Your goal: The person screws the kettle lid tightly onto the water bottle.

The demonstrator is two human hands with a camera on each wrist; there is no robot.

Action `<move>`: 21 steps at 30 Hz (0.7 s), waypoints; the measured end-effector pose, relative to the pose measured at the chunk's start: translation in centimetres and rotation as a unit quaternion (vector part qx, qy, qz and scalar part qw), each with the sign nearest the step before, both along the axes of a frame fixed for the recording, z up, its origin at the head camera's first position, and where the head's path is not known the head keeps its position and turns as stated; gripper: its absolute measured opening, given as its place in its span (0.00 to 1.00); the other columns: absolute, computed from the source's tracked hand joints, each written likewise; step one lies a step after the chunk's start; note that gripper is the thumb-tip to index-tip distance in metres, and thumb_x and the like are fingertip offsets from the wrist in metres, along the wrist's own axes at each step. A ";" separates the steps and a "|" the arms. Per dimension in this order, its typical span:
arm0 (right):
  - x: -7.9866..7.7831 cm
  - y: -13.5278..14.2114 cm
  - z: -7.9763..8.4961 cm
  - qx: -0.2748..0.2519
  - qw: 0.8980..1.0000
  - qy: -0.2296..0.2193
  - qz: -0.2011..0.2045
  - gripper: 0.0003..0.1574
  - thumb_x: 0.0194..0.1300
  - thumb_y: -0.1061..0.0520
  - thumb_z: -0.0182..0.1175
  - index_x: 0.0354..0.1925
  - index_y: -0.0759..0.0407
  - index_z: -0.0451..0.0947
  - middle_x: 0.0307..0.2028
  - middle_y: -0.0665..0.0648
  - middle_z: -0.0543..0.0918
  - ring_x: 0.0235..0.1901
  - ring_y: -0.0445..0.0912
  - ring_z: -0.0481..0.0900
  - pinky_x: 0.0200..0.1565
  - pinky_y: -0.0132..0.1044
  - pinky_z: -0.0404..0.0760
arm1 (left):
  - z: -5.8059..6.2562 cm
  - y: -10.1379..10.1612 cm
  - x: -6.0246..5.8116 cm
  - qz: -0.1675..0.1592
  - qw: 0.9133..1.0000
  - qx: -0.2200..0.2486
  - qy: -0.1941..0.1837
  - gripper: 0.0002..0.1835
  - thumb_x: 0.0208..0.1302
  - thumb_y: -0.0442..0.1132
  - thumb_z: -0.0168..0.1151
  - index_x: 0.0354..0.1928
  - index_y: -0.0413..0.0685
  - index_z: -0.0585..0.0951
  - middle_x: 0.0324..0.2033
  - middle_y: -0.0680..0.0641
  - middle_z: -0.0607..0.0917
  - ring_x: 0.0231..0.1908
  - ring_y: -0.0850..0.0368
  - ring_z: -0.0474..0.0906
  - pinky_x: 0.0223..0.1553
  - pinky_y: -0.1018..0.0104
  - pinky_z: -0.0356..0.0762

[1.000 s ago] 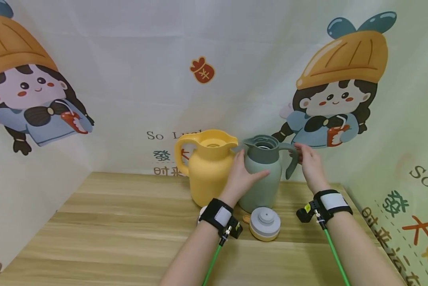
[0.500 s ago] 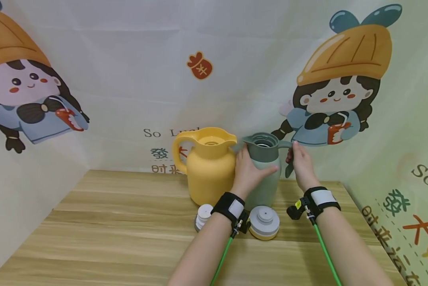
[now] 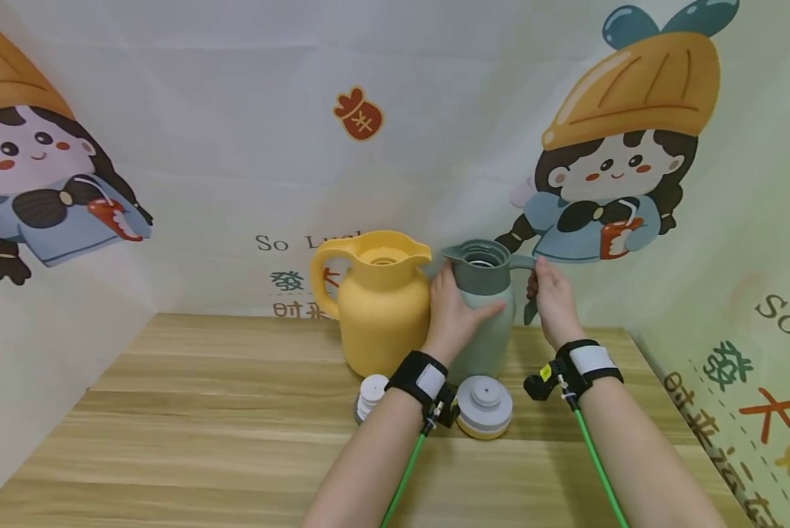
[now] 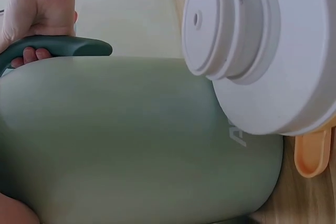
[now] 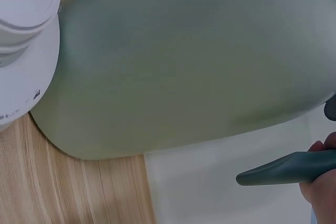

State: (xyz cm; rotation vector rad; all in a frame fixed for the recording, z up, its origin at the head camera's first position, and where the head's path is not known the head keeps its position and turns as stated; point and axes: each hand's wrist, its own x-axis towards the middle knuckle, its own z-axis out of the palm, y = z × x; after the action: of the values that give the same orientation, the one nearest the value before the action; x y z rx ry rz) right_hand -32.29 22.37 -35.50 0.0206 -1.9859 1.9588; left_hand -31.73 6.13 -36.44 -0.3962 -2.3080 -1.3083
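A grey-green thermos jug (image 3: 483, 330) with a darker green collar, spout and handle stands upright on the table, its top uncovered. My left hand (image 3: 454, 312) holds the jug's body from the left, thumb across the front; its other fingers are partly hidden. On the right, my right hand (image 3: 554, 297) grips the dark green handle (image 5: 294, 170), fingers wrapped around it. In the left wrist view the same handle (image 4: 79, 45) shows with fingertips curled beneath it. Beside the green jug stands a yellow thermos jug (image 3: 383, 315), also with its top uncovered.
In front of the jugs lies a white stopper lid (image 3: 484, 405) with a yellow base and an orange tab (image 4: 313, 156). Another white lid (image 3: 371, 396) is partly behind my left forearm. The wooden table (image 3: 203, 411) meets a printed cloth backdrop (image 3: 236, 147) behind.
My right hand has moved left from the handle's outer edge to wrap around it. My left hand has shifted slightly right, its thumb farther across the green jug.
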 end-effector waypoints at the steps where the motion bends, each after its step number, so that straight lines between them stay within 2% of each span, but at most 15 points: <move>1: 0.0 0.0 0.1 -0.001 1.000 0.001 -0.002 0.26 0.71 0.40 0.39 0.30 0.61 0.61 0.27 0.55 0.62 0.30 0.45 0.61 0.37 0.38 0.61 | 0.1 0.0 0.0 -0.001 1.000 0.002 0.000 0.54 0.40 0.51 0.76 0.65 0.40 0.55 0.59 0.42 0.66 0.58 0.51 0.59 0.59 0.59 0.58; 10: 0.3 -0.1 0.7 0.008 0.999 0.028 -0.020 0.27 0.72 0.42 0.38 0.28 0.64 0.60 0.25 0.55 0.61 0.28 0.45 0.61 0.37 0.37 0.61 | 0.5 0.0 -0.2 -0.016 0.999 0.018 0.023 0.52 0.39 0.50 0.76 0.64 0.41 0.57 0.56 0.43 0.68 0.56 0.52 0.62 0.57 0.59 0.60; 15: 1.0 -0.1 2.1 -0.001 0.998 0.055 -0.040 0.24 0.72 0.43 0.39 0.28 0.61 0.61 0.25 0.55 0.61 0.29 0.45 0.61 0.36 0.37 0.61 | 1.8 0.1 0.0 -0.028 0.999 0.003 0.041 0.53 0.40 0.52 0.75 0.65 0.40 0.56 0.56 0.42 0.68 0.56 0.52 0.63 0.57 0.60 0.61; 21: 1.9 0.1 3.6 -0.010 0.995 0.093 -0.046 0.23 0.72 0.45 0.40 0.28 0.60 0.61 0.26 0.55 0.60 0.29 0.45 0.60 0.36 0.37 0.60 | 3.4 0.3 0.3 -0.040 0.998 0.000 0.056 0.54 0.40 0.52 0.75 0.66 0.40 0.55 0.57 0.43 0.68 0.56 0.52 0.62 0.57 0.59 0.60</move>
State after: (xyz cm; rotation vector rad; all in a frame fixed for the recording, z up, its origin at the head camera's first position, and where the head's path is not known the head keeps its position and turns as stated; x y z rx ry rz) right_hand -30.41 22.51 -31.85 0.1017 -1.8169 1.8467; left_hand -31.39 6.47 -33.02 -0.5523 -2.2203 -1.2904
